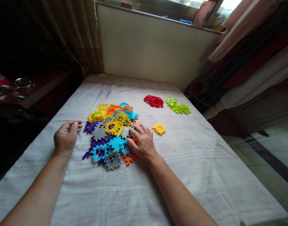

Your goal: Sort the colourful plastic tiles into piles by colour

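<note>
A heap of flat, notched plastic building tiles lies on the sheet, with yellow window tiles (114, 128), a blue tile (117, 143), a grey window tile (112, 160), purple tiles (90, 126) and orange tiles (115, 109) overlapping. My right hand (145, 142) rests palm down over the heap's right side, fingers spread, covering part of some orange and grey tiles. Left of the heap, my left hand (65, 136) is loosely curled, thumb against the fingers, with no tile visible in it. A small stack of yellow tiles (159, 128) lies just beyond my right hand.
Further back are a red tile pile (154, 101) and a lime-green tile pile (179, 107). Everything lies on a bed with a pale sheet (205, 175). A wall panel (153, 47) closes off the far end. Glasses (22, 83) sit on a dark side table at left.
</note>
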Action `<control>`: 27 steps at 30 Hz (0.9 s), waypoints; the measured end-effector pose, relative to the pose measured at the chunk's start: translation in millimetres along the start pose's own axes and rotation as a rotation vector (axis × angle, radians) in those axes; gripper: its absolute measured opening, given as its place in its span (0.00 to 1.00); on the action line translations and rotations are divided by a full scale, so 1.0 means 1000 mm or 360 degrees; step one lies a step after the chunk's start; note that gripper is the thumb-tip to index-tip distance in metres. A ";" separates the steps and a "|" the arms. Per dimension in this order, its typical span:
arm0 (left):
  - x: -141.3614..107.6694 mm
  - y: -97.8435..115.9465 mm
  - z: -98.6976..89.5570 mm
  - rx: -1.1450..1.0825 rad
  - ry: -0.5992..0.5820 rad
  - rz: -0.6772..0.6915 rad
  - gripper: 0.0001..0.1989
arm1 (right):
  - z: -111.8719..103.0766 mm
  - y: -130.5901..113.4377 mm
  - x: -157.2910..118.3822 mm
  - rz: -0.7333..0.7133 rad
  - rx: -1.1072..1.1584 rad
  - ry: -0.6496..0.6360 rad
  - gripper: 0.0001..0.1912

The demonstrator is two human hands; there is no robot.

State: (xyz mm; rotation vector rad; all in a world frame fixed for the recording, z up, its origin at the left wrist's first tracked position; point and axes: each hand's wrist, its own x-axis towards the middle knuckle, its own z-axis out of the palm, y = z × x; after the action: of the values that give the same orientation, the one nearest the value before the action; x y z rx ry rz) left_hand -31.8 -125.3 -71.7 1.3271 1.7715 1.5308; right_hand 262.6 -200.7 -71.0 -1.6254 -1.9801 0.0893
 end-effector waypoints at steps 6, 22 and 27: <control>0.001 -0.002 0.000 0.0039 -0.0016 0.0027 0.15 | 0.008 -0.022 -0.012 -0.0247 0.0086 -0.0116 0.23; 0.001 -0.009 -0.001 0.0102 -0.0031 0.0095 0.17 | 0.000 0.027 -0.003 0.0256 -0.0055 0.0128 0.16; 0.002 -0.012 -0.001 0.0126 -0.0043 0.0108 0.17 | 0.003 0.017 0.000 0.0184 0.0049 0.0016 0.18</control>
State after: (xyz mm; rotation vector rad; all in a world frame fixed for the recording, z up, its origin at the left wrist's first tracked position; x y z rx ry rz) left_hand -38.0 -122.9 -82.3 1.4527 1.8043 1.4850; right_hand 276.2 -195.6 -80.4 -1.7166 -1.8672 0.1545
